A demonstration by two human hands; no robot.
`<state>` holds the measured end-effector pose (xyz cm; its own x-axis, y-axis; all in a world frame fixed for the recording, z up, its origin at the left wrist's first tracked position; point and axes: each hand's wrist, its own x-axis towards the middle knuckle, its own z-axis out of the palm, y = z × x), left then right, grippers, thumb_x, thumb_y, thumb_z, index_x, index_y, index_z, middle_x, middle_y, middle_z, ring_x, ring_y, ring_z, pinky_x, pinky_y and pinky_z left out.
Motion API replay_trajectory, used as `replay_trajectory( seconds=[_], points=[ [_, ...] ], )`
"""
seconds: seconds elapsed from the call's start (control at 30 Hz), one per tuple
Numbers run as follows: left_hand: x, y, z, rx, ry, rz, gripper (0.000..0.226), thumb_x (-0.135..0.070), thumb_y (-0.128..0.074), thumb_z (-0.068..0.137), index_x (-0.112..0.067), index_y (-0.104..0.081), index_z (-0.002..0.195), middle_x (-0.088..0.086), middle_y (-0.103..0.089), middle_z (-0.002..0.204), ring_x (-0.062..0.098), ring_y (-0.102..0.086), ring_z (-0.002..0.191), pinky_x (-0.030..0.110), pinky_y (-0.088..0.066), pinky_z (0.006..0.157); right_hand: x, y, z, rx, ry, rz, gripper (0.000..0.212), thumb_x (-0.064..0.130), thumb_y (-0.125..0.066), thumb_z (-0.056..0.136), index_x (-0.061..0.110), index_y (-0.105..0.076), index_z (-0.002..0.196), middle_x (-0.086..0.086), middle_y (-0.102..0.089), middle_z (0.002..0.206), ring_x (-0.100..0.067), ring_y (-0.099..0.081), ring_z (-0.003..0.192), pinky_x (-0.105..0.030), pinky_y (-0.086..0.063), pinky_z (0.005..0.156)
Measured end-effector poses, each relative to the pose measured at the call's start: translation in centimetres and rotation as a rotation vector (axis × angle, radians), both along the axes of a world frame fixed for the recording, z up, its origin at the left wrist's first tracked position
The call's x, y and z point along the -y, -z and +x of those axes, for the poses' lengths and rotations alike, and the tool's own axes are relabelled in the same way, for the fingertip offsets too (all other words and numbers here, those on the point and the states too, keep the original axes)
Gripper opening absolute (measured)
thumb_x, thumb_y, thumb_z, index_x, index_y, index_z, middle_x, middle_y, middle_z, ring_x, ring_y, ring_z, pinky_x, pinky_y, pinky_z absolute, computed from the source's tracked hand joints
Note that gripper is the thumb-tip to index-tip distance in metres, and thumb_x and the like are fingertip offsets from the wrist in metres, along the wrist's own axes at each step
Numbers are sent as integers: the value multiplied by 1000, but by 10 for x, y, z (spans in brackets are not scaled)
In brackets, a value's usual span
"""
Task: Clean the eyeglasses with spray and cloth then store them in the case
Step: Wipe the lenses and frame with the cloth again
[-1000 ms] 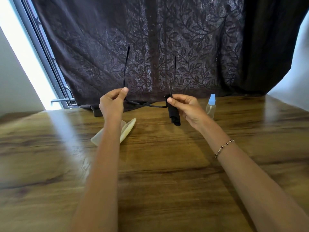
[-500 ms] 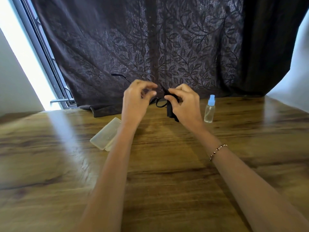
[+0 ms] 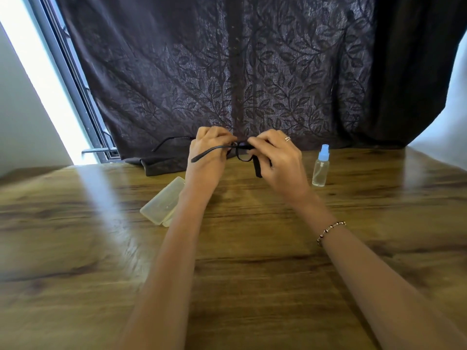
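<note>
A second ago I held the glasses [image 3: 240, 154] spread wide, my left hand [image 3: 208, 152] far out on one side and my right hand [image 3: 274, 160] on the other, both temples pointing straight up. Now my hands have come together until the fingertips nearly meet over the frame. One temple has swung down and lies across my left hand, pointing left; the other sticks out to the left behind it. The cloth [image 3: 257, 166] has shifted with my right hand and now hangs beneath its fingers, beside the lens. My left forearm now hides less of the case [image 3: 161, 203].
</note>
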<state>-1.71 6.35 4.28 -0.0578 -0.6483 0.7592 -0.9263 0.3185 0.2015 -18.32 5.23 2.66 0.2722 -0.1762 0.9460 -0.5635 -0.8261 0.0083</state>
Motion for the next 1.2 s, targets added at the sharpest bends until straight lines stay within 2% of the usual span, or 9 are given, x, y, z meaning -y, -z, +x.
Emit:
replay_trajectory(
  seconds=[0.1,0.17,0.33,0.43,0.57,0.73,0.83,0.93,1.2],
  points=[
    [0,6,3,-103,-92,26,21,-17,-56,91,-17,-66,111,-1,-58,118,19,-48,111,27,-35,92,2,-2,-2,77,-56,36,15,-5,-63,87,-6,-69,100,-13,-63,89,-27,-60,82,-40,-53,71],
    [0,7,3,-4,-146,32,21,-25,-54,94,-23,-66,110,-6,-56,120,17,-44,114,22,-26,88,1,-2,-1,102,-100,67,15,-2,-60,89,-7,-69,100,-15,-63,91,-29,-61,83,-42,-54,72],
    [-3,6,0,226,-210,14,18,-27,-55,91,-26,-69,101,-6,-61,110,23,-43,113,31,-26,83,2,-2,2,161,-115,147,17,-3,-65,86,-6,-70,102,-14,-64,93,-26,-61,86,-41,-52,80],
    [-4,10,0,317,-253,32,20,-32,-54,89,-27,-69,101,-8,-63,99,21,-46,108,32,-27,81,4,0,0,62,-82,169,17,0,-65,87,-4,-69,103,-12,-62,92,-25,-57,86,-30,-45,83],
    [-6,19,-5,390,-271,79,20,-32,-52,89,-24,-71,93,-8,-66,96,22,-46,103,34,-26,78,1,2,0,-119,-55,141,18,0,-64,88,-2,-67,105,-12,-61,96,-26,-55,89,-32,-47,80],
    [-3,27,-7,382,-289,124,20,-28,-52,89,-18,-70,90,-2,-66,91,23,-46,100,35,-30,78,-12,-6,4,-241,-29,32,23,-10,-65,83,-2,-67,105,-13,-62,98,-28,-55,89,-35,-50,77],
    [2,29,-5,371,-326,144,20,-24,-48,90,-18,-65,97,0,-63,95,22,-44,103,34,-29,80,-26,-9,14,-247,-59,-50,23,-11,-65,82,-2,-68,103,-14,-64,97,-28,-57,87,-32,-50,77],
    [1,28,-6,363,-365,89,14,-19,-49,88,-16,-62,93,0,-59,89,21,-46,98,32,-26,74,-33,-11,22,-235,-87,-109,21,-10,-64,84,-2,-68,103,-14,-64,96,-26,-56,86,-29,-48,78],
    [-3,21,-11,381,-295,104,21,-20,-52,89,-21,-69,100,-7,-64,102,20,-43,111,33,-26,83,-3,6,3,-177,58,126,19,-4,-65,86,-5,-67,106,-12,-61,98,-26,-55,91,-32,-50,79]
  ],
)
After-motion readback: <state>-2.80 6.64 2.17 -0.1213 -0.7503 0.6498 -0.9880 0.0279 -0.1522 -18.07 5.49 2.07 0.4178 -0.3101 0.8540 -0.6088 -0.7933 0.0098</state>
